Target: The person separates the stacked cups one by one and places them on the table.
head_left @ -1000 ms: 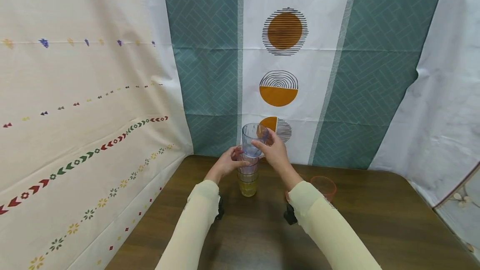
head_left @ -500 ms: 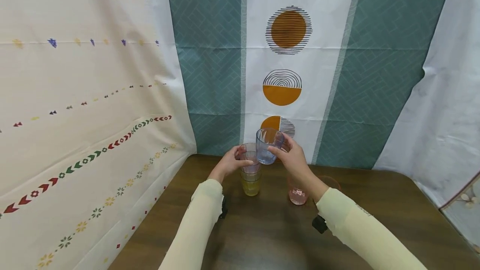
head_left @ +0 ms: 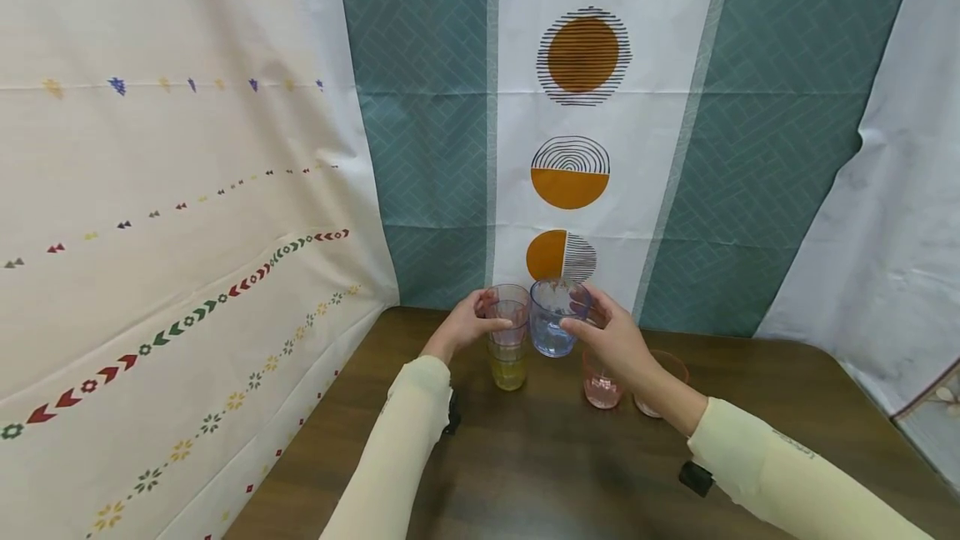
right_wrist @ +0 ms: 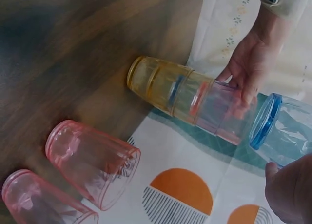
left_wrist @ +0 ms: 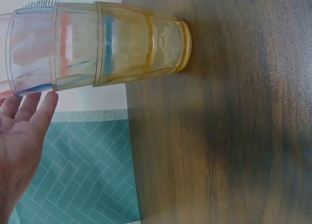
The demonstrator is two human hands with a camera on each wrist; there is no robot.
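A stack of nested clear tumblers point(head_left: 508, 371) stands upright on the table, yellow at the bottom with purple and pinkish ones above. My left hand point(head_left: 463, 325) holds its upper part, thumb in front and fingers behind. In the left wrist view the fingertips point(left_wrist: 47, 104) touch the side of the stack. Just right of the stack's top, my right hand point(head_left: 619, 338) grips a blue tumbler point(head_left: 551, 333) between thumb and fingers, off the table and slightly tilted. The right wrist view shows the blue tumbler's base point(right_wrist: 265, 121) apart from the stack's rim.
Two pinkish-red tumblers, one nearer the stack point(right_wrist: 92, 160) and one farther right point(right_wrist: 41, 202), stand on the brown wooden table point(head_left: 517, 465) beneath my right forearm. Behind the table hangs a patterned curtain point(head_left: 427, 157), with a cream cloth point(head_left: 247, 148) on the left.
My right hand has moved the blue tumbler from above the stack rightward and down beside its top. My left hand stays on the stack. The pink tumblers have come into fuller view.
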